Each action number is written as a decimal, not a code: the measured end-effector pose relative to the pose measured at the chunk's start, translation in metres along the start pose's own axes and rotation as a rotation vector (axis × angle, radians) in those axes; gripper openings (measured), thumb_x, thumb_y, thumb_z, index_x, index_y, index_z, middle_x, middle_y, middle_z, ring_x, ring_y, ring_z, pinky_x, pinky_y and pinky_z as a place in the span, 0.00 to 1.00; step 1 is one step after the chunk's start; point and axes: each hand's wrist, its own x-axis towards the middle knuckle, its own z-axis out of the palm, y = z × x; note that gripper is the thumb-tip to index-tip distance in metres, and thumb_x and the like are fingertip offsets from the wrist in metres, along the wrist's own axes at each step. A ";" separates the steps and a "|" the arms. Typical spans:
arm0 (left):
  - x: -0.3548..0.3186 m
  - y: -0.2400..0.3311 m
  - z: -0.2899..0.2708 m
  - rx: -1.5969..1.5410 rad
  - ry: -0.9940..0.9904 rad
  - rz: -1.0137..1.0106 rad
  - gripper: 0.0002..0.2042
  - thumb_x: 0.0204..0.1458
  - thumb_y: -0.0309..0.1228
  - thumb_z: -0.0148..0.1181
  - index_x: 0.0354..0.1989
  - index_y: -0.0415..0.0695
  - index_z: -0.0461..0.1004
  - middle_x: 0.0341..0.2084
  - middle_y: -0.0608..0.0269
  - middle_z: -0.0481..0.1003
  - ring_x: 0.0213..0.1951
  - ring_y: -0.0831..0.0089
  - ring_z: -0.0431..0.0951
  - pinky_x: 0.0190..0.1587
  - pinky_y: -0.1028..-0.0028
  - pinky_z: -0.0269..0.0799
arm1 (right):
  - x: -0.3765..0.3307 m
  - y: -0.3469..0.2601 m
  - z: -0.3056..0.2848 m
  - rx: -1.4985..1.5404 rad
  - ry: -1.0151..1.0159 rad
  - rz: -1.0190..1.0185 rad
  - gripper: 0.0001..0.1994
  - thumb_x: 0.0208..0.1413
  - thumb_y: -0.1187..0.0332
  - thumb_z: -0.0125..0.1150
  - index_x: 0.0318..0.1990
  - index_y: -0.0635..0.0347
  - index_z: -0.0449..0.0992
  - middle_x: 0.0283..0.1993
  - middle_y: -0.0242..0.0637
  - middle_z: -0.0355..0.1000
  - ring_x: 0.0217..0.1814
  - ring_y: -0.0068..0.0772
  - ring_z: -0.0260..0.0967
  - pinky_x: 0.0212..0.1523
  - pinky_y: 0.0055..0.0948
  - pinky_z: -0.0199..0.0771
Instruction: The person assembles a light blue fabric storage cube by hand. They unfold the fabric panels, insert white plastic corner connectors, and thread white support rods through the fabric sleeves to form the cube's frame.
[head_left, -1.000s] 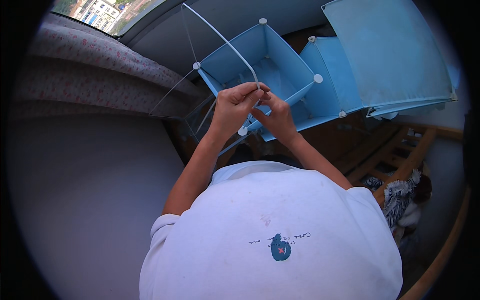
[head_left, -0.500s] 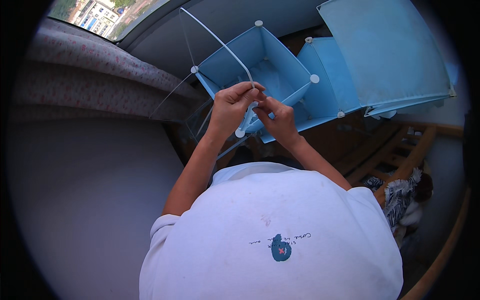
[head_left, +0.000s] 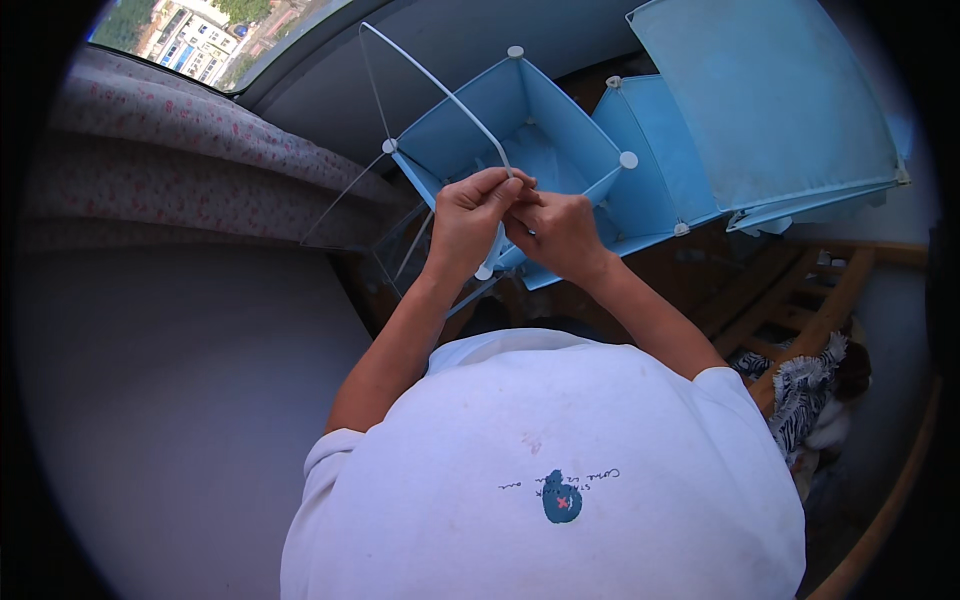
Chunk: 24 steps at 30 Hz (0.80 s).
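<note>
The white wire frame (head_left: pixel 440 85) rose from both hands, left hand (head_left: pixel 470 215) and right hand (head_left: pixel 555 230) pinching it above a blue cube shelf (head_left: pixel 560 130).

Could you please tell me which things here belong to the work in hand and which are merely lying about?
In hand:
left hand and right hand, both at the thin white rod
blue panel cube with round white corner connectors

Lying about:
loose blue panels
flowered fabric
wooden frame
striped cloth
</note>
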 end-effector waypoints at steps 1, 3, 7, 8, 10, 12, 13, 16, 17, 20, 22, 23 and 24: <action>0.000 -0.001 0.002 -0.011 0.010 -0.001 0.08 0.53 0.26 0.52 0.36 0.37 0.76 0.30 0.56 0.76 0.33 0.73 0.76 0.39 0.75 0.73 | 0.000 0.000 0.000 -0.021 0.008 -0.018 0.06 0.45 0.69 0.61 0.22 0.60 0.74 0.18 0.38 0.69 0.18 0.35 0.68 0.17 0.27 0.66; 0.000 -0.003 0.006 -0.026 0.030 -0.005 0.07 0.53 0.25 0.52 0.36 0.36 0.76 0.29 0.56 0.76 0.33 0.73 0.76 0.39 0.75 0.73 | -0.003 0.001 -0.001 -0.059 0.024 -0.051 0.07 0.44 0.70 0.61 0.20 0.61 0.73 0.17 0.38 0.67 0.17 0.36 0.67 0.16 0.28 0.66; 0.003 -0.006 0.012 -0.033 0.059 -0.008 0.07 0.52 0.25 0.53 0.34 0.36 0.75 0.27 0.56 0.76 0.33 0.72 0.76 0.39 0.75 0.74 | -0.003 0.002 -0.002 -0.084 0.044 -0.084 0.07 0.42 0.71 0.61 0.19 0.61 0.72 0.16 0.38 0.66 0.17 0.36 0.67 0.16 0.28 0.65; 0.003 -0.005 0.013 -0.029 0.066 -0.010 0.07 0.52 0.24 0.53 0.34 0.36 0.75 0.26 0.57 0.76 0.33 0.72 0.76 0.39 0.75 0.74 | -0.004 0.001 -0.003 -0.087 0.044 -0.089 0.07 0.42 0.71 0.62 0.19 0.62 0.71 0.17 0.38 0.66 0.17 0.36 0.67 0.16 0.28 0.65; 0.005 -0.005 0.017 -0.037 0.069 -0.017 0.07 0.52 0.25 0.53 0.34 0.36 0.75 0.26 0.57 0.76 0.33 0.72 0.77 0.39 0.75 0.74 | -0.006 0.000 -0.003 -0.095 0.053 -0.096 0.07 0.41 0.72 0.62 0.19 0.62 0.71 0.17 0.39 0.66 0.18 0.36 0.67 0.16 0.28 0.65; 0.005 -0.004 0.019 -0.036 0.065 -0.033 0.06 0.53 0.25 0.52 0.34 0.36 0.75 0.27 0.57 0.76 0.33 0.71 0.77 0.40 0.75 0.74 | -0.009 0.001 0.001 -0.107 0.077 -0.101 0.07 0.41 0.72 0.62 0.19 0.61 0.70 0.18 0.39 0.66 0.18 0.36 0.67 0.16 0.28 0.65; 0.005 -0.003 0.021 -0.032 0.060 -0.047 0.06 0.53 0.25 0.52 0.34 0.36 0.75 0.27 0.57 0.76 0.33 0.71 0.77 0.40 0.75 0.73 | -0.012 0.002 0.001 -0.106 0.078 -0.097 0.07 0.41 0.72 0.62 0.19 0.61 0.70 0.18 0.38 0.66 0.18 0.35 0.67 0.16 0.28 0.65; 0.006 -0.004 0.022 -0.042 0.032 -0.063 0.07 0.53 0.26 0.53 0.34 0.36 0.75 0.27 0.58 0.76 0.34 0.70 0.78 0.41 0.74 0.73 | -0.018 0.006 0.001 -0.089 0.090 -0.103 0.07 0.41 0.73 0.60 0.18 0.60 0.68 0.16 0.37 0.64 0.17 0.34 0.65 0.15 0.28 0.63; 0.007 -0.005 0.023 -0.050 0.018 -0.064 0.07 0.53 0.26 0.53 0.34 0.37 0.75 0.27 0.58 0.76 0.34 0.70 0.78 0.41 0.74 0.73 | -0.019 0.007 0.000 -0.077 0.106 -0.116 0.07 0.41 0.74 0.60 0.18 0.60 0.67 0.15 0.36 0.63 0.15 0.32 0.64 0.15 0.27 0.62; 0.015 -0.004 0.022 -0.063 0.073 0.016 0.08 0.54 0.27 0.52 0.34 0.37 0.75 0.27 0.59 0.76 0.34 0.69 0.78 0.42 0.71 0.73 | -0.043 -0.004 0.004 0.000 -0.006 -0.200 0.09 0.41 0.75 0.59 0.16 0.59 0.66 0.13 0.35 0.61 0.13 0.31 0.62 0.14 0.26 0.61; 0.029 0.010 0.005 -0.002 0.182 0.064 0.09 0.54 0.31 0.52 0.33 0.39 0.75 0.27 0.59 0.76 0.34 0.69 0.78 0.43 0.70 0.73 | -0.084 -0.016 0.013 0.070 -0.139 -0.140 0.10 0.41 0.74 0.59 0.15 0.58 0.65 0.13 0.35 0.61 0.14 0.31 0.62 0.14 0.26 0.61; 0.030 0.012 -0.007 -0.028 0.183 0.062 0.09 0.54 0.31 0.52 0.33 0.39 0.75 0.27 0.59 0.76 0.35 0.69 0.78 0.43 0.70 0.73 | -0.085 -0.012 0.015 0.042 -0.058 -0.007 0.10 0.42 0.73 0.59 0.15 0.58 0.65 0.14 0.35 0.62 0.14 0.31 0.63 0.14 0.26 0.62; 0.029 0.012 -0.014 -0.053 0.183 0.060 0.09 0.54 0.32 0.52 0.33 0.39 0.75 0.27 0.59 0.76 0.35 0.69 0.78 0.43 0.71 0.73 | -0.086 -0.008 0.016 0.013 0.024 0.126 0.11 0.43 0.72 0.59 0.15 0.58 0.65 0.14 0.35 0.63 0.15 0.32 0.64 0.14 0.26 0.62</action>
